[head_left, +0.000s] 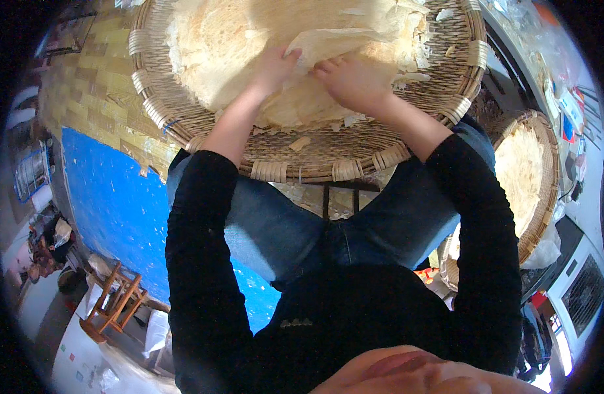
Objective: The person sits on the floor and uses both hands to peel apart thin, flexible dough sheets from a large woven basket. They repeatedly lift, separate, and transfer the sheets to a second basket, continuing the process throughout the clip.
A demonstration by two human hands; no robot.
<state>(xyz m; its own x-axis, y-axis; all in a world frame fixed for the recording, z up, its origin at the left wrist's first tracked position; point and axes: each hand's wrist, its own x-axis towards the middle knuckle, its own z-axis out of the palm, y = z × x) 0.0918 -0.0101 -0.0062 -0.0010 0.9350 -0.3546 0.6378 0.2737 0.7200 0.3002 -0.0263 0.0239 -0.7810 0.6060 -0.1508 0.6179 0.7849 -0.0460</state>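
Observation:
A wide round wicker tray (269, 172) rests across my thighs. A stack of thin, pale, brittle-edged sheets (210, 46), which look like thin flatbread, lies in it. My left hand (276, 69) is closed, thumb and fingers pinching the lifted edge of the top sheet (328, 41). Just right of it, my right hand (356, 84) has its fingers bent and pressed onto the same sheet, gripping it near the fold. Both hands sit close together over the middle of the stack. Torn flakes (300, 143) lie on the tray's woven near side.
At my right stands a second wicker tray (538, 190) with similar pale sheets. A cluttered table (551, 72) runs along the far right. A blue floor panel (111, 197) lies to the left, with a small wooden stool (114, 299) behind it.

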